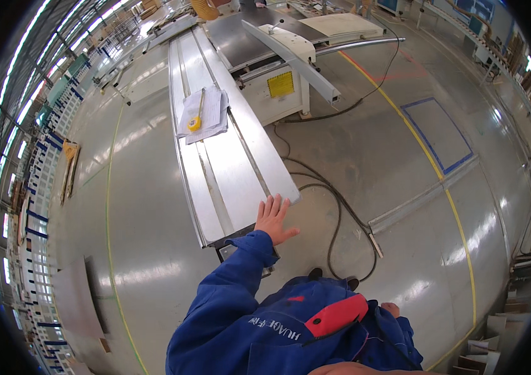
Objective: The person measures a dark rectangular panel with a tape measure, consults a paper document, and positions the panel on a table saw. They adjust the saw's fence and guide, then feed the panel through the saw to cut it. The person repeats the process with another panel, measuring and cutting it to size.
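My left hand (272,220) reaches out with spread fingers, palm down, at the near end of a long silver sliding table (240,181) of a panel saw. Its fingertips overlap the table's near right corner, and nothing is in its grasp. Farther up the table lie sheets of paper (217,119), with a yellow tape measure (195,123) on top, its blade partly drawn out. My right hand (392,309) hangs low beside my body; only a small part shows past the blue jacket, and its fingers are hidden.
The saw's body (272,100) and a long grey fence bar (297,62) stand ahead. Black cables (340,206) loop over the floor right of the table. A pallet jack (69,169) stands at left, a leaning panel (80,300) nearer. Boards (490,337) are stacked at lower right.
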Demonstrator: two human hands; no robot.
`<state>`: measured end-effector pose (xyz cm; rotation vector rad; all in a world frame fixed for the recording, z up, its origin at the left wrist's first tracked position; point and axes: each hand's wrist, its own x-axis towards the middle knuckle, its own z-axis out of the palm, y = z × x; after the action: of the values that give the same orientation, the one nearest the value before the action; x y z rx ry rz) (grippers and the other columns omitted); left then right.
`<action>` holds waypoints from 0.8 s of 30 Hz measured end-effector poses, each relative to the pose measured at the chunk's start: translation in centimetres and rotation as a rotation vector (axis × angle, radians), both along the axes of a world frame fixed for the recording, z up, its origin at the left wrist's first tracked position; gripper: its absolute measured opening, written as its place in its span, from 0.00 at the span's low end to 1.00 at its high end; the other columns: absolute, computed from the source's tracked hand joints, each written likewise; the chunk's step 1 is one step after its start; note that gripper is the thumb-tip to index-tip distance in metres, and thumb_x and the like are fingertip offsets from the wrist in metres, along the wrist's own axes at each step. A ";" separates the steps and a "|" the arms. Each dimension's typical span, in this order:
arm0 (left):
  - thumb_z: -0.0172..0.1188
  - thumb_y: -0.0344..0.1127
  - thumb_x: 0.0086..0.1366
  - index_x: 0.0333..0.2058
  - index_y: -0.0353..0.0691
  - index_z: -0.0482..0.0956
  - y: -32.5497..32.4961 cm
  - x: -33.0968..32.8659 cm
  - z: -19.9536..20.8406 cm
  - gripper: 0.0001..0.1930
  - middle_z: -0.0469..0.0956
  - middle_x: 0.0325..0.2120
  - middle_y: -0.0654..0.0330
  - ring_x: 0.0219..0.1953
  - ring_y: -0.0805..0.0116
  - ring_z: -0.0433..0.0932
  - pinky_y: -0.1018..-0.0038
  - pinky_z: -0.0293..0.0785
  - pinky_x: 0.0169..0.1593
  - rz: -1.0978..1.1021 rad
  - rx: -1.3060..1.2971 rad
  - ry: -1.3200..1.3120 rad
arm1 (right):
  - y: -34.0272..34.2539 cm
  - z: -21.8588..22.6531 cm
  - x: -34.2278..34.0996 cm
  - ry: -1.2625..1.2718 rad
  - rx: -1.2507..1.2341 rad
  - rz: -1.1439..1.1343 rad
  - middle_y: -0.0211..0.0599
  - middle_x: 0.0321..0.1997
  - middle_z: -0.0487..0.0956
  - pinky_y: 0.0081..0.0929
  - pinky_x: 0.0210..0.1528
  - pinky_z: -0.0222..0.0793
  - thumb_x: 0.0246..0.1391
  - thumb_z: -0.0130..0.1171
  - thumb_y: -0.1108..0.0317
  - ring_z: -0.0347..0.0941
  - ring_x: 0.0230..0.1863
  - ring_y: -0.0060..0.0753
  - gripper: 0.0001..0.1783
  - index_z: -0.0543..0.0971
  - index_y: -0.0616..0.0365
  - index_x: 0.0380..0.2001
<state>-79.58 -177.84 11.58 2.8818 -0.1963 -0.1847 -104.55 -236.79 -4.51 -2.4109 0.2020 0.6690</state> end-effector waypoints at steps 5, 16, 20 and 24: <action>0.64 0.71 0.58 0.78 0.47 0.48 -0.8 0.7 1.0 0.59 0.43 0.78 0.42 0.79 0.36 0.38 0.43 0.33 0.78 0.034 0.042 0.071 | -5.9 -4.3 -1.1 -0.022 -0.122 -0.136 0.42 0.32 0.86 0.44 0.40 0.79 0.56 0.61 0.58 0.84 0.36 0.43 0.11 0.83 0.53 0.30; 0.66 0.66 0.60 0.63 0.39 0.75 -2.6 5.6 3.9 0.42 0.69 0.63 0.37 0.62 0.33 0.71 0.49 0.73 0.62 0.050 0.195 0.231 | -2.4 -4.3 2.1 -0.028 0.162 -0.441 0.42 0.28 0.86 0.36 0.37 0.78 0.59 0.60 0.58 0.81 0.30 0.34 0.17 0.87 0.62 0.35; 0.62 0.65 0.64 0.54 0.38 0.82 -3.5 6.6 5.5 0.35 0.76 0.56 0.41 0.55 0.39 0.77 0.52 0.77 0.56 0.064 0.229 0.281 | -1.6 -3.8 2.3 -0.008 0.248 -0.632 0.39 0.29 0.87 0.31 0.38 0.78 0.59 0.62 0.61 0.81 0.30 0.30 0.17 0.86 0.68 0.33; 0.59 0.64 0.66 0.52 0.41 0.85 -3.6 6.9 6.0 0.32 0.77 0.54 0.43 0.55 0.42 0.78 0.53 0.77 0.57 0.074 0.212 0.318 | -3.4 -6.8 0.2 0.051 0.164 -0.551 0.39 0.27 0.86 0.32 0.38 0.78 0.59 0.61 0.57 0.81 0.29 0.31 0.18 0.86 0.65 0.31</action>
<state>-72.73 -181.40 17.63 3.0056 -0.0105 -0.6813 -104.32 -240.23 -11.27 -2.0454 0.7676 0.4658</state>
